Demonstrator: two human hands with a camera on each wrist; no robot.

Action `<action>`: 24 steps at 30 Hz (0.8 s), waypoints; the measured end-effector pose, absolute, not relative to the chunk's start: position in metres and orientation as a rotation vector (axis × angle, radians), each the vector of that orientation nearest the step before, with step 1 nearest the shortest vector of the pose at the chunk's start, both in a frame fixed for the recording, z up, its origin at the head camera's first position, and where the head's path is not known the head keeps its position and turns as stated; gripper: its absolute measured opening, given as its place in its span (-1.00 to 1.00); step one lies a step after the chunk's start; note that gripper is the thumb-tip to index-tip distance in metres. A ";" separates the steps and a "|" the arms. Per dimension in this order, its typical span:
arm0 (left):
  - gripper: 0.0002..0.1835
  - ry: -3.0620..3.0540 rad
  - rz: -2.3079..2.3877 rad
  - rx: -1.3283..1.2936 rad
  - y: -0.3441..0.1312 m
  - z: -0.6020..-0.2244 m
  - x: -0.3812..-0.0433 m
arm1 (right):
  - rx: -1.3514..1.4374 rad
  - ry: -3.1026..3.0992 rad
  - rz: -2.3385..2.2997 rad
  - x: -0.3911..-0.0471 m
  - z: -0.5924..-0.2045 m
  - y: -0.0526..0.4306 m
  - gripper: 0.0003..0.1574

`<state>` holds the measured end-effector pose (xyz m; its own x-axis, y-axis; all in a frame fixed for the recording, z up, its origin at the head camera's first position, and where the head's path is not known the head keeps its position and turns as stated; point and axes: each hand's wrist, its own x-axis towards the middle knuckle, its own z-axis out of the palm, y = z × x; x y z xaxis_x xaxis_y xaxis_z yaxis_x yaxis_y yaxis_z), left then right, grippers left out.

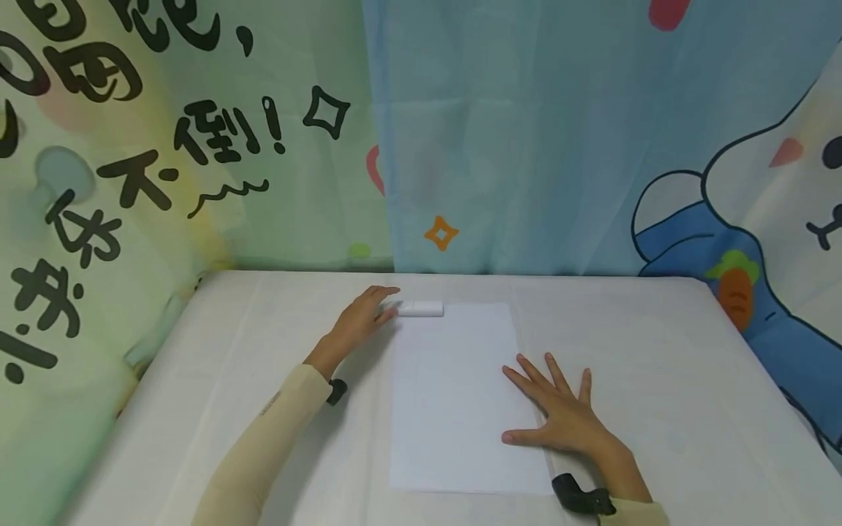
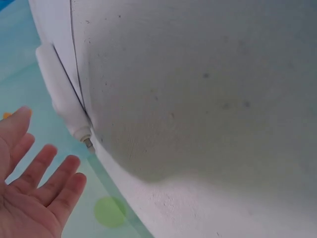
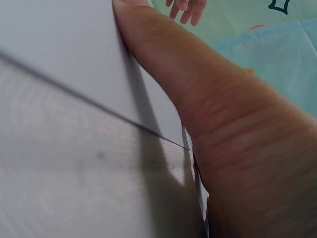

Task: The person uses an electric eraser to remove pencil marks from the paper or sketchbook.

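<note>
A white sheet of paper [image 1: 460,402] lies on the table in the head view. Across its top left edge rests a white, thick, pen-shaped tube [image 1: 422,309]; in the left wrist view the tube [image 2: 62,91] shows a narrow metallic tip at its near end. My left hand [image 1: 358,319] reaches to the left end of the tube, fingers apart and loosely bent, with nothing held. Over the paper's right edge my right hand [image 1: 567,418] is spread wide. Its thumb [image 3: 168,64] lies across the sheet in the right wrist view.
A white cloth covers the table [image 1: 658,380]. Behind it hangs a blue and green printed curtain [image 1: 513,146] with writing and a cartoon animal. Each wrist wears a black strap [image 1: 579,497], and the sleeves [image 1: 276,431] are beige.
</note>
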<state>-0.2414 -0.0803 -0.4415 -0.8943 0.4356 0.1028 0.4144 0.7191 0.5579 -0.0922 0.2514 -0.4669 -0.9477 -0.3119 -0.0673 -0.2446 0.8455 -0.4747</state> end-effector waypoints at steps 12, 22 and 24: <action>-0.63 2.849 0.890 0.813 -0.066 -0.449 -0.257 | -0.410 2.892 -0.725 -0.090 -0.468 0.251 0.30; -0.56 2.809 0.725 0.754 -0.055 -0.448 -0.264 | -0.415 2.897 -0.737 -0.090 -0.468 0.252 0.29; -0.54 2.789 0.688 0.736 -0.053 -0.449 -0.265 | -0.406 2.898 -0.737 -0.090 -0.468 0.251 0.29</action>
<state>-0.2647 -0.0528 -0.4486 -0.8621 0.5043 -0.0507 0.4228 0.7707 0.4766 -0.0899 0.2511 -0.4678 -0.9563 -0.2875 -0.0528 -0.2273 0.8450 -0.4841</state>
